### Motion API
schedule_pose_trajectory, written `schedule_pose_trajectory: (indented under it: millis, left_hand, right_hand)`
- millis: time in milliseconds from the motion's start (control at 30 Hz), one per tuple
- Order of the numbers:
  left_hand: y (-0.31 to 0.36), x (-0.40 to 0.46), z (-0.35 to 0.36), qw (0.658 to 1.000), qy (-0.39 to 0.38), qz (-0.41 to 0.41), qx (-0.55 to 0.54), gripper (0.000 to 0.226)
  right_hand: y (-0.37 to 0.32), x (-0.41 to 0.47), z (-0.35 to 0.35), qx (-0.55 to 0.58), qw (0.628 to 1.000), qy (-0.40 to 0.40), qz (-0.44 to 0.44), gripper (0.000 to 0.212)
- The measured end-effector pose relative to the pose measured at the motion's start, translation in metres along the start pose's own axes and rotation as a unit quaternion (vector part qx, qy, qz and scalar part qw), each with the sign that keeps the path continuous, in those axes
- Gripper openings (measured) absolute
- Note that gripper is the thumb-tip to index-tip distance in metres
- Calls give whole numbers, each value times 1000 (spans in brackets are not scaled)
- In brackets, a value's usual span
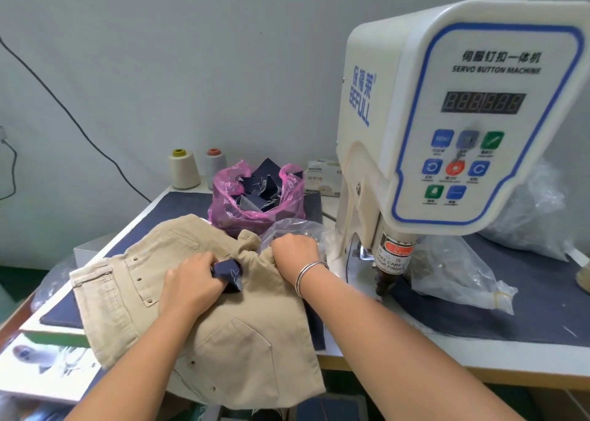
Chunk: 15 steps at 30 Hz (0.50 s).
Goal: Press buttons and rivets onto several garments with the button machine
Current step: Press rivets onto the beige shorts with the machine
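A beige corduroy garment with pockets and small metal rivets lies on the table in front of me. My left hand rests on it and pinches a small dark navy fabric scrap. My right hand, with a silver bracelet at the wrist, grips the bunched waistband of the garment. The white servo button machine stands to the right, its press head a little right of my right hand.
A pink plastic bag of navy fabric scraps sits behind the garment. Two thread cones stand at the back. Clear plastic bags lie beside and behind the machine. A dark blue mat covers the table.
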<state>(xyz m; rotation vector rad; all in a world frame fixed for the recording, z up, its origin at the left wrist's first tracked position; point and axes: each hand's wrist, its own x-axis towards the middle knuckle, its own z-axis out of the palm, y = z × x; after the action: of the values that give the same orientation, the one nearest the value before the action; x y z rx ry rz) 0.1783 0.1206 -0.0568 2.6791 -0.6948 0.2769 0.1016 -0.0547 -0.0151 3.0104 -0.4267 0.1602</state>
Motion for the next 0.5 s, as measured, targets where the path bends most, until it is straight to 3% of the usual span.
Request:
schedule_pose_trajectory:
  millis: [200, 267, 367, 500]
  left_hand:
    - [0, -3, -2, 999, -15, 41, -23, 26]
    - [0, -3, -2, 998, -23, 49, -18, 37]
    - [1, -3, -2, 998, -19, 51, -11, 54]
    - [0, -2, -2, 999, -12, 49, -8, 55]
  right_hand:
    - [-4, 3, 4, -12, 999, 32, -24, 26]
    - [-2, 4, 4, 8, 1000, 22, -10, 26]
    - [2, 1, 3, 83, 995, 20, 45, 25]
    - [4, -15, -9, 230, 964, 54, 120, 22]
